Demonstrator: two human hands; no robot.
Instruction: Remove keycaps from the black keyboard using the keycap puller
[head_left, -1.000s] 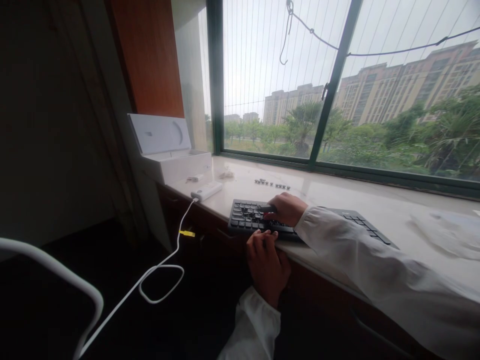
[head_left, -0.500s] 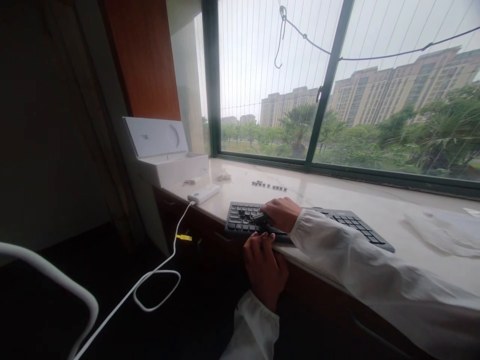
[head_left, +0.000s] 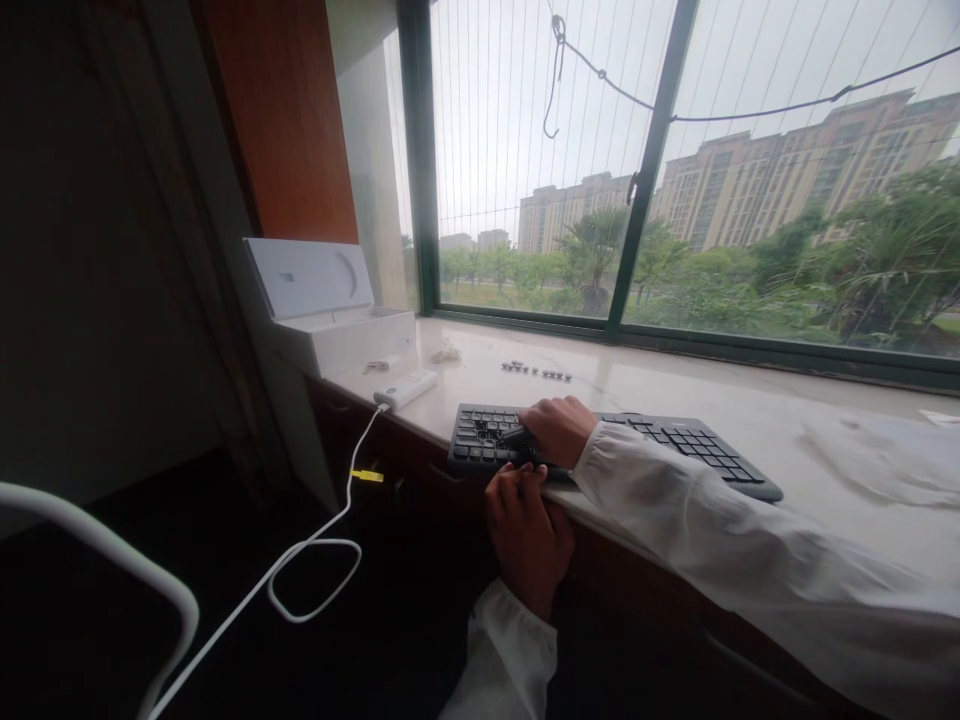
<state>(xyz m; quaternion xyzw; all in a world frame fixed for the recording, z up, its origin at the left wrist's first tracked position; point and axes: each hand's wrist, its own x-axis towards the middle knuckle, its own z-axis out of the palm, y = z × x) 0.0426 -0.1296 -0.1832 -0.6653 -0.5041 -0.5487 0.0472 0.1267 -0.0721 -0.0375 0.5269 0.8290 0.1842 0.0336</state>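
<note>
A black keyboard [head_left: 480, 452] lies at the front edge of the windowsill counter, with several keycaps off its left part. My right hand [head_left: 561, 425] is closed around a black tool [head_left: 517, 437], whose tip points left onto the exposed key area; its kind is mostly hidden by the hand. My left hand [head_left: 529, 540] grips the keyboard's front edge from below, fingertips on top of it. Several loose keycaps [head_left: 536, 371] sit in a row on the counter behind the keyboard.
An open white box [head_left: 352, 340] stands at the counter's left end. Near it lie a white device [head_left: 406, 389] with a white cable [head_left: 330, 522] bearing a yellow tag [head_left: 368, 476], and a small pale bundle [head_left: 445, 355]. Clear plastic [head_left: 877, 460] lies at right. A window runs behind.
The view has shifted slightly. Both hands stay in nearly the same place on the keyboard, the right one still holding the black tool.
</note>
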